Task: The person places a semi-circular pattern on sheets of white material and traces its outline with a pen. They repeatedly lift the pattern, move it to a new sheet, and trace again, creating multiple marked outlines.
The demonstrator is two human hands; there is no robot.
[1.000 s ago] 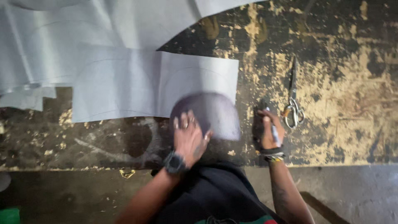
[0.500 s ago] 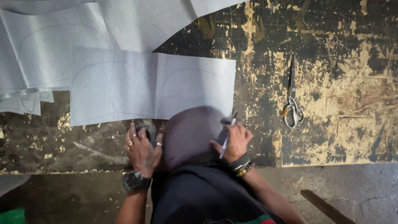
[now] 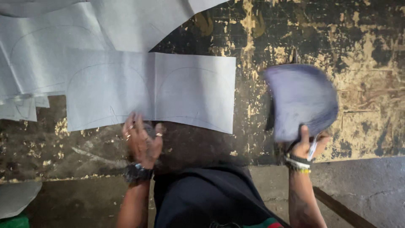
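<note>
Right now the right hand (image 3: 307, 145) is lifted off the worn, paint-flecked worktable (image 3: 371, 55), gripping the lower edge of a rounded piece of grey-purple cloth (image 3: 301, 99) between thumb and fingers, with a thin pale pen (image 3: 312, 147) tucked in the same grip. The cloth is blurred, held up to the right of the rectangular grey fabric sheet (image 3: 152, 90), well clear of it. A beaded bracelet (image 3: 297, 164) sits at that wrist.

Over to the left of the cloth, the left hand (image 3: 141, 141) is open, fingers spread and palm down, resting at the lower edge of the rectangular sheet; the fingertips seem to touch or just overlap that edge, though blur makes it hard to be sure. It holds nothing. Rings show on its fingers, and a dark wristwatch (image 3: 136, 172) is on the wrist.

The rectangular sheet lies flat on the table, marked with two faint curved outlines side by side. Behind it and further left, larger grey fabric pieces (image 3: 63, 38) overlap one another. Below the sheet, a person's dark garment (image 3: 206, 198) fills the space between the two forearms, at the table's near edge.
</note>
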